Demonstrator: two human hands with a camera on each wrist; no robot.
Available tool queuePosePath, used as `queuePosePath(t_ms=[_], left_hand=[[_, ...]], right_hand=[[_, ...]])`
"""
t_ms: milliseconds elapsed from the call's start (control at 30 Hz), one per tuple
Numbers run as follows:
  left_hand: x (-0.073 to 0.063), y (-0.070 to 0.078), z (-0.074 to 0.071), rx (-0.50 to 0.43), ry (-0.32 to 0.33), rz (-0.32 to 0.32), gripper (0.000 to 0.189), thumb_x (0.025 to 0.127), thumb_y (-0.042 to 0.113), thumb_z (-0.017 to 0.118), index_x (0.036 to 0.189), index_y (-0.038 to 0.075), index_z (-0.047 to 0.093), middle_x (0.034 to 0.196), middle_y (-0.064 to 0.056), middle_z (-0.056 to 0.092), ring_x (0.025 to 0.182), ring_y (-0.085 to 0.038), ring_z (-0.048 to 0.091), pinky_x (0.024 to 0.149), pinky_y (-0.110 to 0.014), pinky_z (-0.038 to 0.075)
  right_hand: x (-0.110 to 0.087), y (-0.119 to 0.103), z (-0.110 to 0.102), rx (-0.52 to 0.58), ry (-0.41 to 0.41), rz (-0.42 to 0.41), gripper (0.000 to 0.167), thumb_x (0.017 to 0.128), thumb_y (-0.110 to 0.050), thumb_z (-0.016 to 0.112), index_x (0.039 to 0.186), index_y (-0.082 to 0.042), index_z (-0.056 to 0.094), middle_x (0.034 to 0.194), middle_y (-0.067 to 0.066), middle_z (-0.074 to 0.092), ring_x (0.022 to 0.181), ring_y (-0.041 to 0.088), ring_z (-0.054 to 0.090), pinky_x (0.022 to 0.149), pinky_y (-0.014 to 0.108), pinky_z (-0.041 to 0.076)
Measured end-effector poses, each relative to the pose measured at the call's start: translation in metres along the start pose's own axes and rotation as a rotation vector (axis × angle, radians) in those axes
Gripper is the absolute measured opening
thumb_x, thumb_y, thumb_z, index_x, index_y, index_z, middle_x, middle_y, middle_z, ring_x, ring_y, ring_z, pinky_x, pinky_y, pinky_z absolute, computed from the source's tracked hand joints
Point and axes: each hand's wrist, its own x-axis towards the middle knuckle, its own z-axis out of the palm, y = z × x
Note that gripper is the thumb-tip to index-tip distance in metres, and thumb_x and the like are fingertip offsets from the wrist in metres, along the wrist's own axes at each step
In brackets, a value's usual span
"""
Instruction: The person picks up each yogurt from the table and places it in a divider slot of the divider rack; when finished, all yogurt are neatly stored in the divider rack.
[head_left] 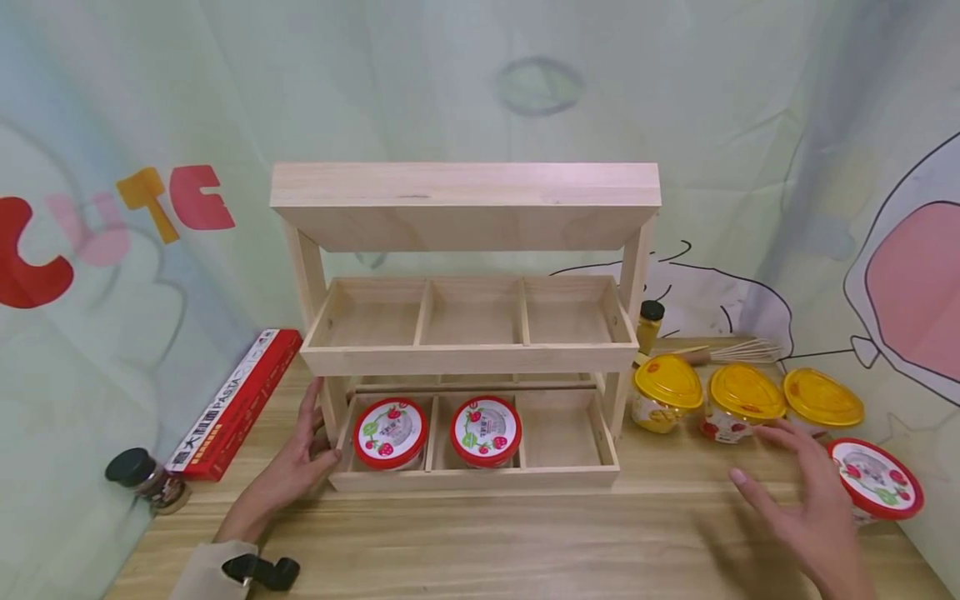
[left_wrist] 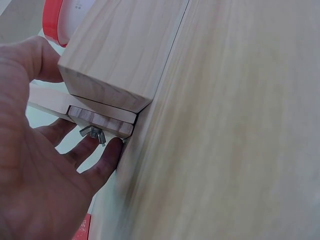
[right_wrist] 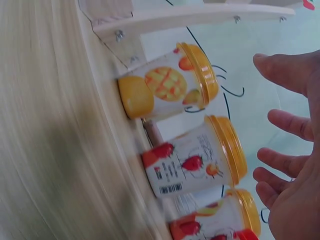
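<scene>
A two-tier wooden display rack (head_left: 472,360) stands on the table, each tier split into three compartments. My left hand (head_left: 294,468) grips its lower left corner, the thumb on the tray and the fingers behind the end piece with a wing nut (left_wrist: 93,132). Two red-lidded cups (head_left: 391,432) sit in the bottom tier's left and middle compartments. My right hand (head_left: 813,504) hovers with fingers spread and nothing held, close to another red-lidded cup (head_left: 877,477) on the table. Just beyond it are three yellow-lidded cups, one with a mango print (right_wrist: 165,82), another with strawberries (right_wrist: 192,160).
Left of the rack lie a red pasta box (head_left: 236,408) and a black-capped jar (head_left: 150,481). Behind the yellow-lidded cups are a small yellow bottle (head_left: 648,327) and a whisk (head_left: 738,352). Printed curtains (head_left: 465,92) hang around the table (head_left: 480,542).
</scene>
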Motion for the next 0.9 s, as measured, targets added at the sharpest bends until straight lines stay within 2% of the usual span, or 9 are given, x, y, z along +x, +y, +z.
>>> queuePosePath(t_ms=[67,167,267,400,500,600,667,767,900], left_hand=[[0.000,0.000,0.001,-0.004,-0.001,0.001,0.119,0.096,-0.004,0.066,0.171,0.034,-0.019,0.171,-0.040,0.018,0.149,-0.071,0.028,0.101,-0.010,0.040],[0.000,-0.001,0.001,-0.004,-0.004,0.002,0.120,0.096,-0.005,0.065,0.170,0.034,-0.020,0.171,-0.040,0.018,0.149,-0.071,0.027,0.101,-0.009,0.039],[0.000,-0.002,0.001,-0.010,-0.003,0.005,0.120,0.096,-0.006,0.065,0.171,0.034,-0.020,0.171,-0.040,0.018,0.149,-0.070,0.027,0.101,-0.009,0.039],[0.000,-0.001,0.001,0.000,-0.005,-0.011,0.120,0.096,-0.004,0.065,0.170,0.035,-0.020,0.172,-0.039,0.016,0.150,-0.070,0.027,0.102,-0.013,0.042],[0.000,0.000,0.000,0.024,-0.006,-0.023,0.120,0.097,-0.003,0.066,0.170,0.036,-0.021,0.172,-0.038,0.016,0.151,-0.070,0.027,0.110,-0.038,0.051],[0.000,0.001,0.001,0.038,-0.006,-0.025,0.120,0.097,-0.003,0.066,0.170,0.036,-0.022,0.172,-0.038,0.017,0.151,-0.069,0.028,0.110,-0.070,0.044],[0.000,0.000,0.001,0.031,-0.007,-0.023,0.121,0.096,-0.003,0.065,0.169,0.035,-0.023,0.172,-0.039,0.016,0.151,-0.070,0.027,0.109,-0.078,0.038],[0.000,0.000,0.000,0.036,-0.008,-0.027,0.121,0.096,-0.003,0.066,0.169,0.036,-0.023,0.172,-0.039,0.016,0.151,-0.070,0.027,0.109,-0.075,0.040],[0.000,0.001,0.000,0.043,-0.002,-0.033,0.120,0.097,-0.002,0.066,0.170,0.036,-0.022,0.172,-0.038,0.018,0.150,-0.069,0.029,0.110,-0.051,0.051]], right_hand=[[0.000,0.003,-0.002,-0.019,0.026,-0.004,0.066,0.087,-0.014,0.088,0.147,-0.009,0.061,0.164,0.021,0.049,0.158,0.001,0.031,0.126,0.016,0.010],[0.001,0.008,-0.006,-0.037,0.058,-0.012,0.067,0.085,-0.012,0.089,0.146,-0.008,0.061,0.161,0.023,0.052,0.154,-0.006,0.032,0.124,0.013,0.011],[0.003,0.012,-0.010,-0.073,0.078,-0.016,0.070,0.084,-0.012,0.090,0.147,-0.007,0.060,0.155,0.024,0.057,0.149,0.010,0.042,0.115,0.006,0.016],[0.006,0.015,-0.016,-0.128,0.083,-0.023,0.072,0.084,-0.013,0.090,0.148,-0.002,0.057,0.148,0.030,0.058,0.136,0.043,0.047,0.128,0.029,0.026],[0.006,0.019,-0.021,-0.166,0.073,0.004,0.074,0.087,-0.015,0.088,0.149,0.002,0.053,0.150,0.035,0.054,0.135,0.054,0.044,0.130,0.067,0.022],[0.006,0.023,-0.026,-0.203,0.055,0.070,0.075,0.091,-0.021,0.085,0.152,0.004,0.048,0.156,0.036,0.047,0.139,0.055,0.039,0.127,0.075,0.021],[0.006,0.026,-0.030,-0.213,0.045,0.110,0.076,0.094,-0.023,0.083,0.154,0.005,0.046,0.159,0.036,0.043,0.141,0.055,0.036,0.128,0.075,0.019],[0.007,0.031,-0.034,-0.236,0.042,0.131,0.074,0.096,-0.025,0.080,0.154,0.007,0.044,0.162,0.038,0.038,0.143,0.057,0.032,0.130,0.074,0.015],[0.006,0.037,-0.037,-0.251,0.077,0.111,0.071,0.096,-0.024,0.078,0.151,0.008,0.046,0.160,0.040,0.040,0.140,0.057,0.033,0.131,0.072,0.014]])
